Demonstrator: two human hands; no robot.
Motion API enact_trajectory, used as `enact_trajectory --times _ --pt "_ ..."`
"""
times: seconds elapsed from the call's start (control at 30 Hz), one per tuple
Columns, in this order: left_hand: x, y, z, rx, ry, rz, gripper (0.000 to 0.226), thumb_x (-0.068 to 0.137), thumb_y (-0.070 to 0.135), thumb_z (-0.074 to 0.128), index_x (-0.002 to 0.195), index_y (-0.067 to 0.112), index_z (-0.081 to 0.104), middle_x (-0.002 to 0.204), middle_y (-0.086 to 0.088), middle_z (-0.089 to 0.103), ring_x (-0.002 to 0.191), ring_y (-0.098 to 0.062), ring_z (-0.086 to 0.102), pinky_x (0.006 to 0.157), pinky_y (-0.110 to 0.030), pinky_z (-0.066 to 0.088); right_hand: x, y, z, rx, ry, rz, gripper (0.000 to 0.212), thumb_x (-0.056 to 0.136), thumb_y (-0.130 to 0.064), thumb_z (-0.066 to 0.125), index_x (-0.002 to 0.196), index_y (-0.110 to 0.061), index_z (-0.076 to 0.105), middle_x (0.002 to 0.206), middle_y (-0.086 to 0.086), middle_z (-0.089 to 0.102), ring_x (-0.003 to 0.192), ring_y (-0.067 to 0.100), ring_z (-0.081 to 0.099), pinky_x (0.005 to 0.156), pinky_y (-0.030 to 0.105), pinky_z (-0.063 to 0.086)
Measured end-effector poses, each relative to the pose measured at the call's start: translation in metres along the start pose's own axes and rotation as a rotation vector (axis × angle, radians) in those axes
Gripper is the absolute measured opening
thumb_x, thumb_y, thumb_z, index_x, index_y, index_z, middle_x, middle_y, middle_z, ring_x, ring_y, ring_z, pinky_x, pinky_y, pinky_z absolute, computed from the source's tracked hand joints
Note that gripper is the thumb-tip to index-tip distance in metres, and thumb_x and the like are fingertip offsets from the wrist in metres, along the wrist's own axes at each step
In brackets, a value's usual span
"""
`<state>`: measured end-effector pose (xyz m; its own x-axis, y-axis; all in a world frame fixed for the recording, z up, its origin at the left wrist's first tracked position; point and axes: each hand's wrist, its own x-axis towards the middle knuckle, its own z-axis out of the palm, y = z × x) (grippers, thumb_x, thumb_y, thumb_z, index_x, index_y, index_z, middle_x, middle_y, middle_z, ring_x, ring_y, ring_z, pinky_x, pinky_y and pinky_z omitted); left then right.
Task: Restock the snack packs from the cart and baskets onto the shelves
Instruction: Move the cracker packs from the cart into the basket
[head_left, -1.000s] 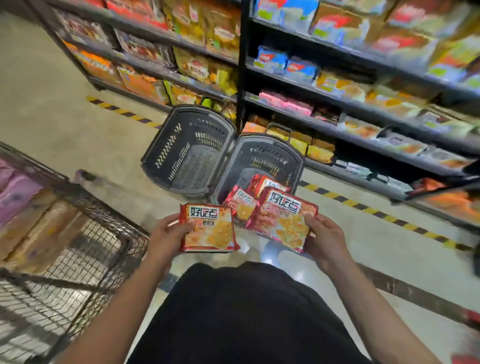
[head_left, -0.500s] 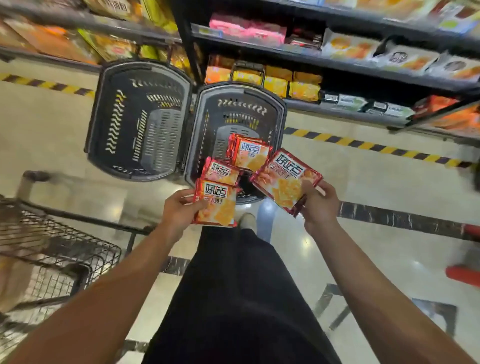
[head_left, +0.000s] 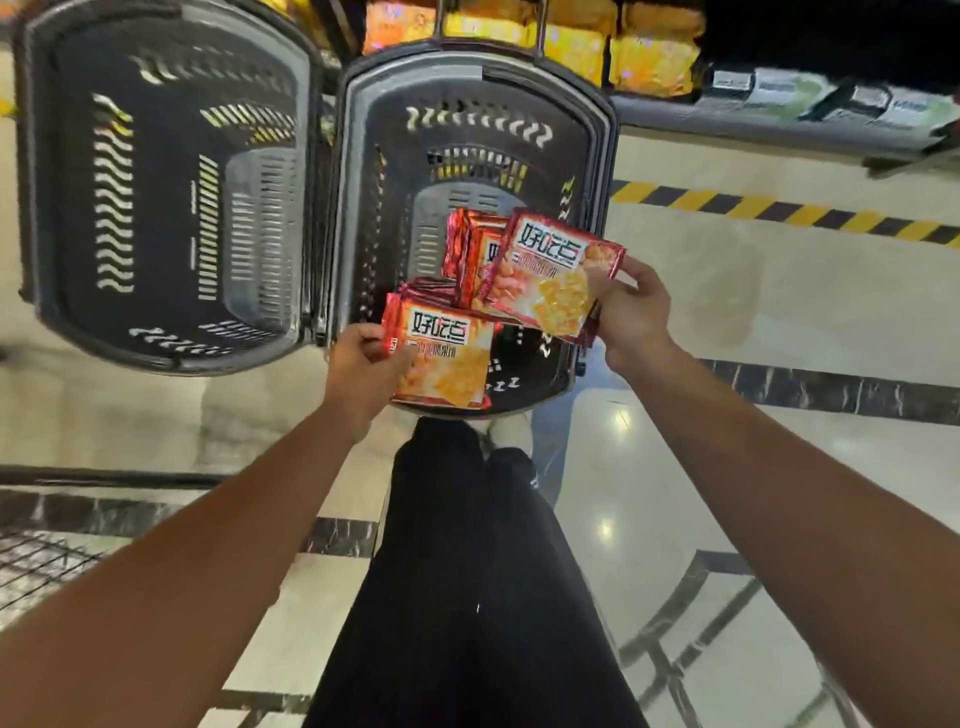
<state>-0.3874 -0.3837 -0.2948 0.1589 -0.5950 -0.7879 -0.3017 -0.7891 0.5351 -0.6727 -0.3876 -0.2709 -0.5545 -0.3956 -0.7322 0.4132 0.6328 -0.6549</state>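
Cracker packs: L hand (head_left: 363, 371) grips one pack (head_left: 444, 358); R hand (head_left: 631, 312) pinches another (head_left: 550, 278), both over right basket (head_left: 597, 156).

You're standing on a glossy tiled floor (head_left: 727, 312); two dark plastic baskets (head_left: 166, 197) (head_left: 587, 135) sit on it side by side, touching, near the yellow-black hazard stripe (head_left: 779, 210).

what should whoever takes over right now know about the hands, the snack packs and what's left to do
Left hand grips one red snack pack over the right basket.
Right hand holds another pack, with more packs behind it.
Left basket looks empty.
Done: packs picked up.
Left: put them on the shelf; cart contents are out of view.
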Motion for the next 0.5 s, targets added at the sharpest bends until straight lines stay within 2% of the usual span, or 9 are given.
enact_trajectory --times 0.07,0.13,0.2,0.3,0.4,0.5 --pt "0.011 -0.005 0.006 0.014 -0.001 0.027 0.036 0.085 0.009 0.082 0.109 0.019 0.057 0.108 -0.014 0.074 0.094 -0.029 0.075 0.079 -0.051 0.064 0.016 0.007 0.01 -0.062 -0.023 -0.023 0.024 0.092 -0.003 0.074 0.11 -0.012 0.06 0.091 0.003 0.073 0.092 0.029 0.075 0.076 0.044 0.064" --pt "0.014 -0.009 0.01 0.036 0.007 0.063 0.034 0.086 0.007 0.08 0.111 0.015 0.058 0.107 -0.011 0.074 0.095 -0.025 0.075 0.075 -0.042 0.065 0.029 0.013 0.018 -0.137 -0.064 -0.054 0.022 0.093 -0.003 0.073 0.107 -0.013 0.06 0.093 0.002 0.072 0.09 0.024 0.073 0.079 0.039 0.062" --pt "0.014 -0.012 0.013 0.062 0.036 0.09 0.03 0.087 0.01 0.078 0.107 0.019 0.058 0.106 -0.005 0.074 0.095 -0.02 0.074 0.075 -0.038 0.064 0.036 0.017 0.023 -0.236 -0.103 -0.097 0.02 0.095 -0.004 0.071 0.107 -0.012 0.057 0.091 -0.002 0.069 0.088 0.017 0.07 0.082 0.034 0.06" --pt "0.009 -0.013 0.014 0.129 0.096 0.104 0.026 0.091 0.015 0.073 0.11 0.021 0.056 0.1 0.007 0.069 0.089 -0.009 0.069 0.074 -0.029 0.059 0.04 0.022 0.026 -0.341 -0.139 -0.129 0.021 0.098 -0.007 0.066 0.113 -0.014 0.053 0.098 -0.002 0.068 0.098 0.02 0.069 0.093 0.038 0.059" --pt "0.004 -0.013 0.018 0.2 0.111 0.112 0.025 0.095 0.019 0.067 0.114 0.024 0.051 0.096 0.017 0.061 0.084 0.002 0.06 0.065 -0.018 0.047 0.04 0.026 0.023 -0.456 -0.168 -0.169 0.024 0.1 -0.014 0.062 0.124 -0.012 0.056 0.118 0.004 0.071 0.11 0.023 0.069 0.098 0.047 0.057" --pt "0.001 -0.014 0.022 0.249 0.116 0.099 0.024 0.097 0.021 0.064 0.114 0.024 0.048 0.097 0.015 0.058 0.082 -0.001 0.056 0.064 -0.018 0.042 0.038 0.028 0.02 -0.565 -0.186 -0.175 0.028 0.102 -0.022 0.059 0.13 -0.018 0.061 0.126 0.001 0.071 0.113 0.023 0.069 0.098 0.049 0.058"
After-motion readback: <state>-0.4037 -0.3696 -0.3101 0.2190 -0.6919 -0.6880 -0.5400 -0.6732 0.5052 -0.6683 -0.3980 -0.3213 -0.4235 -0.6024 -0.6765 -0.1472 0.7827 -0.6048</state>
